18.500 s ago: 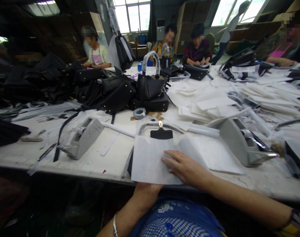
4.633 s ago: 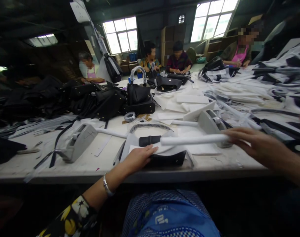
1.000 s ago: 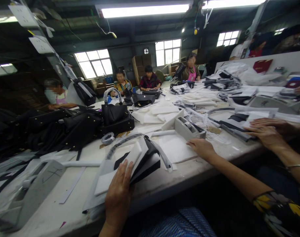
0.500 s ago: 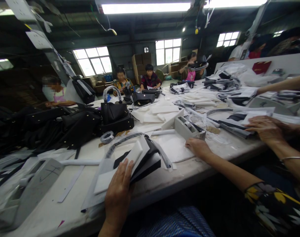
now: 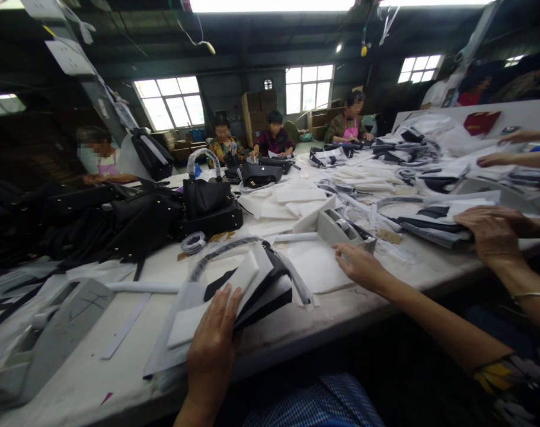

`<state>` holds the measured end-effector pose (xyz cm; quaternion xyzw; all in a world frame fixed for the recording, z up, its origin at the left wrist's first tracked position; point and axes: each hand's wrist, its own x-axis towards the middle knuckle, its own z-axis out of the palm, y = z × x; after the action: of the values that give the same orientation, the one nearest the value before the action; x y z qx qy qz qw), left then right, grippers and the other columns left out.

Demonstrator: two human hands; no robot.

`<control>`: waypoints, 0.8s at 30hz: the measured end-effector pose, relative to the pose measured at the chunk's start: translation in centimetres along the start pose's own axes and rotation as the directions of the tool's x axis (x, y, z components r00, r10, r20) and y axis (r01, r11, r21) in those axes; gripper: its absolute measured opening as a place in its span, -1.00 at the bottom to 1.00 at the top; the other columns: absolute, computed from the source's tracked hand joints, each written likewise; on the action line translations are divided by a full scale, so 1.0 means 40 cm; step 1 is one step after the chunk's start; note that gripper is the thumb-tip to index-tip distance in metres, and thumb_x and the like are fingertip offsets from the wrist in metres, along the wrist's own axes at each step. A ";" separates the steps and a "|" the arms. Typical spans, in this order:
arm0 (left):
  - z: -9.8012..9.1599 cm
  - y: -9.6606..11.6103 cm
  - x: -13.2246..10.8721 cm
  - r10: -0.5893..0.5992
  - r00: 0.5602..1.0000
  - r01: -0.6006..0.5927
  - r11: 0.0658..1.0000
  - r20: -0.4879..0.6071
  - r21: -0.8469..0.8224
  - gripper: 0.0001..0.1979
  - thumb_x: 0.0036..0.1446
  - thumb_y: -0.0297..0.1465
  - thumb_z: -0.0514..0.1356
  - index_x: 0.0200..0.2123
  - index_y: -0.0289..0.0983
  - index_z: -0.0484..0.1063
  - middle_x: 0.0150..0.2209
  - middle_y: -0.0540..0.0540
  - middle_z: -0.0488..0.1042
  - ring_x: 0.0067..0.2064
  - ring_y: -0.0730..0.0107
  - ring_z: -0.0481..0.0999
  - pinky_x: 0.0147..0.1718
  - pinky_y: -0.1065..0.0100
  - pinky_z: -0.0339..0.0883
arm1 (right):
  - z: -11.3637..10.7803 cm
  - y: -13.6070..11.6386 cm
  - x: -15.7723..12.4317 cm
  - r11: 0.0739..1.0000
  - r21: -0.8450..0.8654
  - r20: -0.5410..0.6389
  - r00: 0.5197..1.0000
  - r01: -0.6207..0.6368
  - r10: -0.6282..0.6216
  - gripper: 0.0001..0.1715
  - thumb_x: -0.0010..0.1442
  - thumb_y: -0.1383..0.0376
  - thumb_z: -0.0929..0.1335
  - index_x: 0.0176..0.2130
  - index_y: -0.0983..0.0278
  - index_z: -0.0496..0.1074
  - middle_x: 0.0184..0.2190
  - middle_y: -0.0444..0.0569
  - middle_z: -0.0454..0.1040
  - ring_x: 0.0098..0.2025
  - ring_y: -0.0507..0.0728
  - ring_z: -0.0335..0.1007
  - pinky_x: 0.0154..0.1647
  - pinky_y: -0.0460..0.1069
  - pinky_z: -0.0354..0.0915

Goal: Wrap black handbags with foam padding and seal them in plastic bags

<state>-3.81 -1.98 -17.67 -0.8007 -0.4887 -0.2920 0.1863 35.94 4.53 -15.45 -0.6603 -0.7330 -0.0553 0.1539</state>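
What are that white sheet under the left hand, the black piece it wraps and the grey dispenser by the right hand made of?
White sheet under the left hand: probably thin matte foam or nonwoven wrap; it bends softly.
Black piece: looks like smooth leather or an imitation, with a faint sheen.
Grey dispenser by the right hand: seemingly moulded plastic, matte, with hard edges.

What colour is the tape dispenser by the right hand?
Grey: the tape dispenser beside the right hand, head view.
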 end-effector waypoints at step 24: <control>-0.002 0.005 0.009 -0.030 0.999 0.029 0.999 -0.019 -0.026 -0.28 0.22 -0.56 0.03 0.41 -0.10 -0.05 0.33 -0.08 0.24 0.28 0.11 0.33 0.15 0.13 0.38 | -0.031 -0.114 -0.060 0.973 0.230 0.036 0.999 0.028 -0.037 -0.79 0.30 0.32 0.27 -0.21 0.20 0.50 -0.05 -0.01 0.57 -0.03 0.18 0.49 0.03 0.00 0.31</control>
<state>-3.56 -1.88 -17.38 -0.7929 -0.4947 -0.3089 0.1765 31.81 1.34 -14.45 -0.6271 -0.7480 0.0402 0.2137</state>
